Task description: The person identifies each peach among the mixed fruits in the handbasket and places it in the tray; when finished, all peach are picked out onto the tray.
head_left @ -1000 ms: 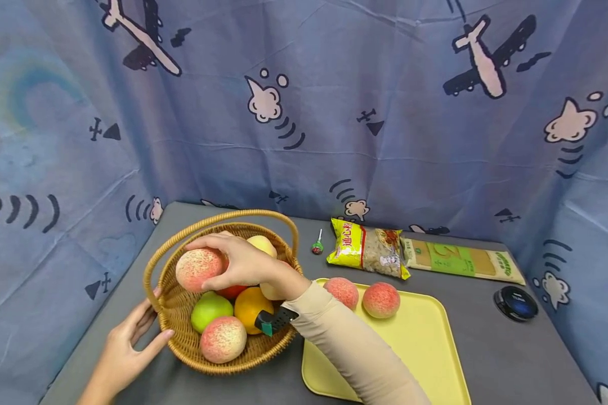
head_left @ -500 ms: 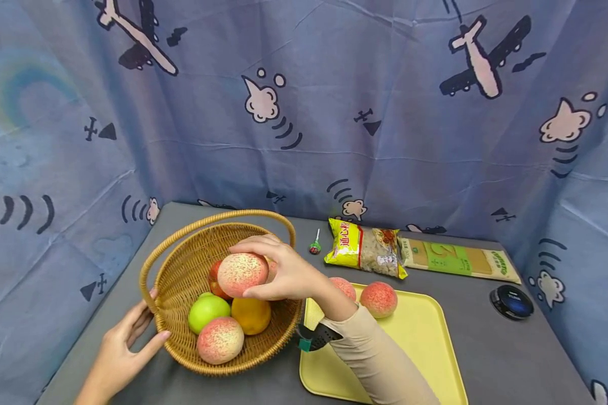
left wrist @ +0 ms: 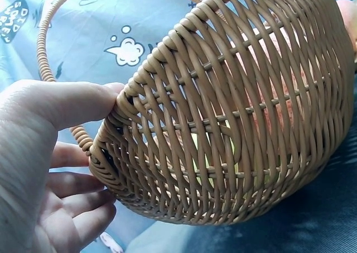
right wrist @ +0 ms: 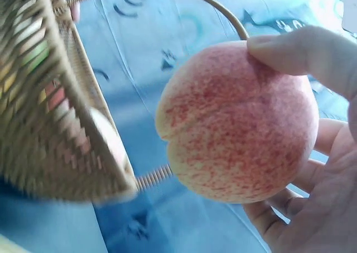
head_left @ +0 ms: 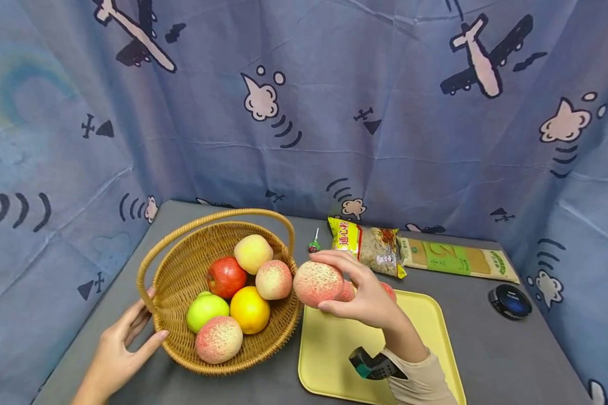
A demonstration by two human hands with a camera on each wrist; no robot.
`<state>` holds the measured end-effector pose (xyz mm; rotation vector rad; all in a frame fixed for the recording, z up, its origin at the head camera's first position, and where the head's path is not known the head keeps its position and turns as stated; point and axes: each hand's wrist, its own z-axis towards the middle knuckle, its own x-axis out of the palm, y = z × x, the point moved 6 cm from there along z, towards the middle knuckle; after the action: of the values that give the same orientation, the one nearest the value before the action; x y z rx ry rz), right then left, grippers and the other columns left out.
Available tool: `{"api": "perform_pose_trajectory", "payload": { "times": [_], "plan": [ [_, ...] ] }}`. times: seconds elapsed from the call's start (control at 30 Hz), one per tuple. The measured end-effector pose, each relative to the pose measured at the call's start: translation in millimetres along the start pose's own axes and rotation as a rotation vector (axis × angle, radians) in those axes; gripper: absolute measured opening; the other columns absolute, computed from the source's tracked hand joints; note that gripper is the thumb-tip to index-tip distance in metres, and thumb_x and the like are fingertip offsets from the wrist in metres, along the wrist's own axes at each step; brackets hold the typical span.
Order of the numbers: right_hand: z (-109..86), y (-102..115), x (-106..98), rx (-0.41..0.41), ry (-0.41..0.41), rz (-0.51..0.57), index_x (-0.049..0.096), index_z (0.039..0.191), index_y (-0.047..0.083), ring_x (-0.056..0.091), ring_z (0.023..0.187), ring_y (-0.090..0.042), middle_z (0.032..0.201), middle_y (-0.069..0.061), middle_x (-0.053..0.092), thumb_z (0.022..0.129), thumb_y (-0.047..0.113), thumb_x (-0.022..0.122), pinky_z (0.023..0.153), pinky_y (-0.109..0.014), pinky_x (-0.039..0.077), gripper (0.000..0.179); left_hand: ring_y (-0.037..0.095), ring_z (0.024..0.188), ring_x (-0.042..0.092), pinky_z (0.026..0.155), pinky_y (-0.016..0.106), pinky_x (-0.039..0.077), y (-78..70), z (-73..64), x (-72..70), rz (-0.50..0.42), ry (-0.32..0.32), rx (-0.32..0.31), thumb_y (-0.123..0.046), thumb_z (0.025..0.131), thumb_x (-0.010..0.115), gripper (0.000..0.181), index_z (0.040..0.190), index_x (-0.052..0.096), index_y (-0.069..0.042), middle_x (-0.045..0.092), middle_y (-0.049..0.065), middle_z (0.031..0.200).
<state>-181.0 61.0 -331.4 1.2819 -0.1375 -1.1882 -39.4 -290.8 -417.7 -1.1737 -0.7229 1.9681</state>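
My right hand (head_left: 362, 292) holds a pink-and-cream peach (head_left: 318, 284) between thumb and fingers, over the left part of a yellow tray (head_left: 329, 365). In the right wrist view, the peach (right wrist: 240, 124) hangs beside the basket, its crease facing the camera. At the left, my left hand (head_left: 119, 349) steadies a wicker basket (head_left: 177, 315) by its end, near the foot of the handle. The left wrist view shows the thumb on the basket rim (left wrist: 162, 49) and the fingers curved against the outside. The basket holds a red apple (head_left: 226, 277), a green apple (head_left: 207, 313), an orange (head_left: 250, 310) and several peaches (head_left: 219, 340).
Two reddish peaches, partly hidden behind my right hand, lie on the tray. Behind it are a lollipop (head_left: 314, 246), a yellow bag of pasta (head_left: 375, 247) and a flat noodle packet (head_left: 458, 259). A round black tin (head_left: 510, 302) sits to the right. Patterned blue cloth (head_left: 304, 112) surrounds the table.
My right hand has carried the peach from over the basket's left side, rightward across it, to above the tray. My left hand has stayed at the basket's end.
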Motion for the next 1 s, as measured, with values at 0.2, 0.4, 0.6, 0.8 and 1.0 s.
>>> {"api": "perform_pose_trajectory", "payload": {
  "times": [0.2,0.4,0.6,0.8,1.0],
  "plan": [
    [-37.6,-16.7,-34.7,0.071,-0.106,-0.037,0.054,0.133,0.010,0.045,0.125,-0.010,0.135,-0.006,0.051,0.070,0.001,0.082,0.096,-0.018,0.048,0.069,-0.009,0.127,0.041,0.098,0.007,0.040,-2.4,0.5,-1.1,0.004,0.004,0.003,0.015,0.073,0.071,0.079,0.143,0.036,0.004,0.040,0.009,0.149],
    [-75.3,-37.9,-61.9,0.096,-0.214,-0.031,0.050,0.134,-0.002,0.043,0.124,-0.007,0.134,-0.013,0.050,0.070,-0.013,0.075,0.097,-0.010,0.045,0.070,-0.008,0.127,0.041,0.099,0.006,0.040,-1.5,0.8,-2.0,0.003,0.004,0.004,0.016,0.073,0.071,0.080,0.143,0.036,0.003,0.039,0.004,0.150],
    [-110.9,-62.3,-83.8,0.154,-0.323,-0.044,0.046,0.135,-0.007,0.045,0.121,-0.004,0.135,-0.005,0.049,0.072,-0.019,0.070,0.095,-0.006,0.043,0.069,-0.008,0.127,0.041,0.099,0.006,0.040,-0.9,1.1,-1.9,0.008,0.007,0.008,0.016,0.073,0.071,0.080,0.143,0.036,0.004,0.040,0.006,0.150],
    [-141.3,-92.3,-98.0,0.274,-0.395,-0.090,0.046,0.136,-0.004,0.051,0.113,0.002,0.133,0.009,0.049,0.076,-0.015,0.069,0.086,-0.005,0.047,0.065,-0.010,0.125,0.042,0.097,0.006,0.041,-1.9,0.6,-1.6,0.013,0.008,0.000,0.015,0.073,0.071,0.080,0.144,0.036,0.001,0.040,0.000,0.149],
    [-159.8,-121.8,-105.2,0.467,-0.397,-0.158,0.047,0.140,0.008,0.049,0.106,0.011,0.127,0.021,0.047,0.083,0.004,0.072,0.080,-0.004,0.047,0.062,-0.012,0.124,0.042,0.096,0.002,0.040,-5.9,-1.0,0.0,0.004,0.013,-0.039,0.012,0.076,0.071,0.078,0.145,0.037,-0.001,0.039,-0.002,0.150]
  ]
}}
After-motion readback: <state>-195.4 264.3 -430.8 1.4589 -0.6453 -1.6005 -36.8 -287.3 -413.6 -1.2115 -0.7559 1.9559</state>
